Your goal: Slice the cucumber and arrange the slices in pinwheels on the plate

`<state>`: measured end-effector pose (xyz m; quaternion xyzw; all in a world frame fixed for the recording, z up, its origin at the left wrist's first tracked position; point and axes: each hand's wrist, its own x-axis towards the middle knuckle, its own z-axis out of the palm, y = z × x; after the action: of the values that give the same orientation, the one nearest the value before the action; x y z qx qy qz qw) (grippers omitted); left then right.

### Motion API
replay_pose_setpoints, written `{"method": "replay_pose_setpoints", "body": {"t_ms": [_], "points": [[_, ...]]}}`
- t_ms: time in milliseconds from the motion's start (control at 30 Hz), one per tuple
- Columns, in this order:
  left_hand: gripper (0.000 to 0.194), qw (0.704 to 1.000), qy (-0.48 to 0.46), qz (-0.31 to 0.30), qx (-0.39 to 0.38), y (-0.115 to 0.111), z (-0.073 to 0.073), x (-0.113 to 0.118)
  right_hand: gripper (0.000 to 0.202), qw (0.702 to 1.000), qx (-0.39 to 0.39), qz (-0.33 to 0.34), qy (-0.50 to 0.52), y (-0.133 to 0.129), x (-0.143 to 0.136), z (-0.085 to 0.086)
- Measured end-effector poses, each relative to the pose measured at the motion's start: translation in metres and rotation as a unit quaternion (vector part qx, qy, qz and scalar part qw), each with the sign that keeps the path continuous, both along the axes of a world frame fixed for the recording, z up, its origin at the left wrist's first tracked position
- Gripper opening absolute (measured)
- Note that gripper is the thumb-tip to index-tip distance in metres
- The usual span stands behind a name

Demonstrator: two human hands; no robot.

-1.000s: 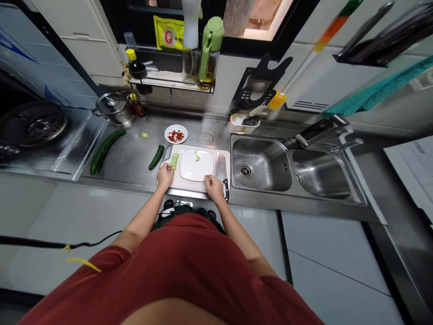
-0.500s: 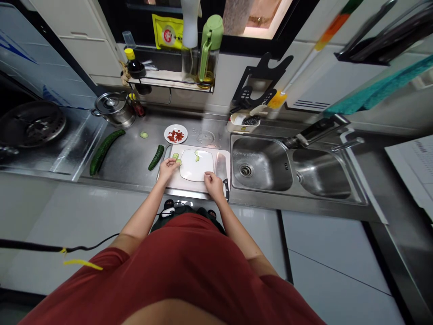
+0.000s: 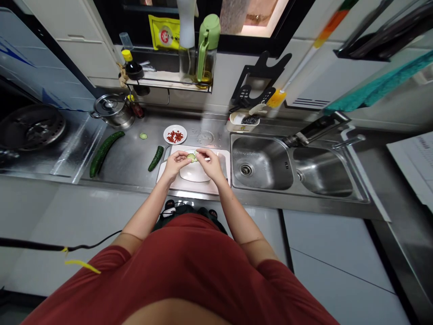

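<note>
My left hand (image 3: 175, 164) is closed in a pinch on a thin, pale green cucumber slice (image 3: 191, 157) above the far part of a white square plate (image 3: 194, 174). Opposite it, my right hand (image 3: 211, 164) pinches at the slices from the other side; its fingertips partly cover them. The plate rests on a light cutting board (image 3: 176, 184). Behind my right hand and forearm, the knife on the board is mostly hidden. To the left of the board lies a short piece of cucumber (image 3: 156, 158).
A small plate of chopped red pieces (image 3: 175, 134) stands behind the board. On the left counter are a long cucumber (image 3: 105, 152), one loose slice (image 3: 143, 136) and a lidded steel pot (image 3: 113, 111). A double sink (image 3: 262, 162) adjoins on the right.
My left hand has moved right from the board's left side with a cucumber slice. My right hand has moved up and away from me, and both hands now meet over the plate.
</note>
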<state>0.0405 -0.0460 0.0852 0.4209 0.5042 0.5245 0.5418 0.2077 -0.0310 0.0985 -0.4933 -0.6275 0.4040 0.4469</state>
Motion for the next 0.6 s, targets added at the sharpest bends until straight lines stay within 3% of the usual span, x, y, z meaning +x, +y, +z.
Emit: {"method": "replay_pose_setpoints", "body": {"t_ms": [167, 300, 467, 600], "points": [[0.041, 1.0, -0.006, -0.012, 0.018, 0.0, -0.002, 0.006, 0.027, 0.998, -0.018, 0.036, 0.039, 0.003, -0.009, -0.001], [0.042, 1.0, -0.029, -0.006, 0.007, -0.001, -0.002, 0.01, 0.026, 0.996, -0.043, 0.019, 0.076, 0.005, -0.008, -0.001], [0.05, 0.989, -0.119, -0.022, -0.083, -0.007, 0.002, 0.02, 0.024, 0.984, -0.105, -0.006, 0.141, 0.008, -0.002, 0.002], [0.048, 0.95, -0.238, -0.076, -0.188, -0.009, 0.007, 0.026, 0.023, 0.98, -0.116, -0.015, 0.159, 0.008, -0.001, 0.004]]}}
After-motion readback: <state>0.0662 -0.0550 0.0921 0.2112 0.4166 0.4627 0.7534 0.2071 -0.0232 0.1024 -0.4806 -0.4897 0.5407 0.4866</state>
